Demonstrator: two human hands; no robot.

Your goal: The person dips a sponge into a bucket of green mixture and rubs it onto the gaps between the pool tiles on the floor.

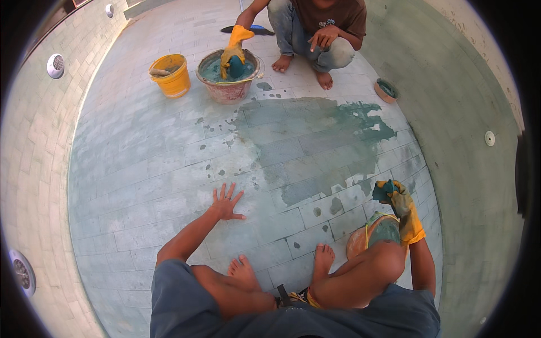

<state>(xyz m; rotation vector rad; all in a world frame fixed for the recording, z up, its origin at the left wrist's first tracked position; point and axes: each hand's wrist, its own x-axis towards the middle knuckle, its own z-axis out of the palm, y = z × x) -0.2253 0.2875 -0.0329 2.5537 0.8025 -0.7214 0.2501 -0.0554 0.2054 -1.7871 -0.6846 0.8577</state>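
My left hand (228,207), bare, lies flat on the tiled floor (163,197) with its fingers spread. My right hand (403,205) wears a yellow glove smeared with grey-green. Its fingers are closed round a dark green pad (384,190), soaked in colour; whether it is sponge or cloth I cannot tell. Just below that hand, beside my right knee, stands an orange-brown bucket (356,243) with green paste (386,231) in it. A wet green patch of grout (315,146) covers the tiles in front of me, with dark drops around it.
Across from me a person (315,45) squats, a yellow-gloved hand (232,53) in a reddish tub (228,93) of green liquid. Left of it stands a yellow bucket (172,84). A small bowl (386,90) sits near the right wall (462,129). Round fixtures stud the left wall (42,152).
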